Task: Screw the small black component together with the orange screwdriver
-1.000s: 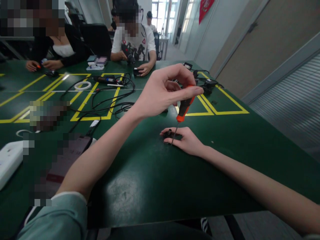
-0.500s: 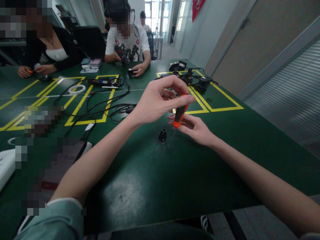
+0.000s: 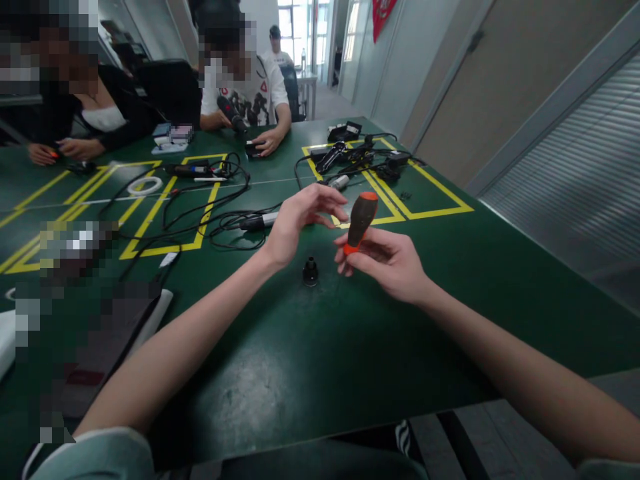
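Note:
A screwdriver [image 3: 362, 220] with a black and orange handle stands nearly upright in my right hand [image 3: 393, 263], whose thumb and fingers close around the lower end of the handle. Its shaft is not visible here. My left hand [image 3: 305, 220] is just left of the screwdriver, apart from it, with bent fingers spread and nothing in them. Below my left hand, a small black round part [image 3: 311, 273] with a narrow upright neck sits on the green table [image 3: 310, 360].
Black cables and a device with a silver end [image 3: 260, 221] lie beyond my left hand. More black devices [image 3: 345, 157] are inside yellow tape outlines at the back. Two people sit across the table, one holding a black power tool [image 3: 233, 115]. A dark pouch [image 3: 113, 333] lies left.
My left hand has let go of the screwdriver's top and moved left. My right hand now grips the handle and has raised it slightly. The whole view has shifted a little.

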The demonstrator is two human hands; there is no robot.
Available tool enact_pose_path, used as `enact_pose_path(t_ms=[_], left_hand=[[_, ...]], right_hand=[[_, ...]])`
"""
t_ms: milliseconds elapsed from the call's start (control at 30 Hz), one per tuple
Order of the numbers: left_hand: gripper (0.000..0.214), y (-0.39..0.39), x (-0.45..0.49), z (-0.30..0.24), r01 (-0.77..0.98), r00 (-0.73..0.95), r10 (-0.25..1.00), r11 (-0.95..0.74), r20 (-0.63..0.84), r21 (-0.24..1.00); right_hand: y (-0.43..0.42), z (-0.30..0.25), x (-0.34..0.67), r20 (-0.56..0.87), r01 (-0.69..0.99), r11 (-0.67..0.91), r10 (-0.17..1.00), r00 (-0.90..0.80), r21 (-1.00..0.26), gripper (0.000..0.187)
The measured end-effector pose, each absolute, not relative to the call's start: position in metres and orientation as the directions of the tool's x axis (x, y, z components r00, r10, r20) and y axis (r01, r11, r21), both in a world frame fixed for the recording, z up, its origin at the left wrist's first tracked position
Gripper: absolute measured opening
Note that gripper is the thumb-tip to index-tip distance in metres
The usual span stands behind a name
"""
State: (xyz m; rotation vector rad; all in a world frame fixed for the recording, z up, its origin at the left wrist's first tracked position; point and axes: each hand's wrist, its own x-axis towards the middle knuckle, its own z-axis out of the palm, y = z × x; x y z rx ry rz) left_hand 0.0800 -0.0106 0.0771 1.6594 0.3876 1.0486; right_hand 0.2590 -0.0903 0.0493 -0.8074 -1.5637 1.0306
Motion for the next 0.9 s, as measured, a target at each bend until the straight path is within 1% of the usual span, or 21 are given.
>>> enact_pose_path(t_ms=[67,133,167,267,333,500,567,667,900], left_hand=[[0.046,-0.007,0.067,0.068,-0.226,0.613,0.691,-0.310,0.382,0.923],[0.039,-0.004,0.053,0.059,-0.171,0.685,0.643,-0.314,0.342,0.934],[0.040,-0.003,0.047,0.055,-0.125,0.722,0.626,-0.303,0.296,0.945],[0.044,0.000,0.033,0.045,0.038,0.806,0.586,-0.200,0.088,0.979],[0.048,0.001,0.027,0.040,0.068,0.819,0.573,-0.116,0.011,0.991],[0.039,0.000,0.021,0.029,0.146,0.818,0.565,-0.027,-0.105,0.989],[0.037,-0.001,0.020,0.027,0.157,0.813,0.568,-0.004,-0.128,0.988],[0.038,0.002,0.021,0.023,0.151,0.812,0.569,0.011,-0.130,0.989],[0.040,0.013,0.020,0.017,0.184,0.828,0.535,0.026,-0.169,0.983]], right_hand=[[-0.090,0.051,0.259,0.435,-0.015,0.441,0.879,-0.197,-0.897,0.025],[-0.090,0.052,0.258,0.477,0.001,0.485,0.861,-0.175,-0.875,0.026],[-0.089,0.052,0.258,0.493,0.013,0.502,0.854,-0.168,-0.865,0.026],[-0.089,0.050,0.256,0.512,0.033,0.523,0.844,-0.160,-0.852,0.026],[-0.089,0.048,0.255,0.517,0.030,0.527,0.842,-0.151,-0.849,0.028],[-0.087,0.048,0.251,0.555,0.016,0.558,0.828,-0.082,-0.830,0.036],[-0.085,0.050,0.250,0.561,0.044,0.565,0.824,-0.080,-0.824,0.037],[-0.082,0.056,0.248,0.563,0.124,0.575,0.818,-0.123,-0.809,0.040],[-0.077,0.065,0.237,0.627,0.216,0.673,0.739,-0.245,-0.708,0.038]])
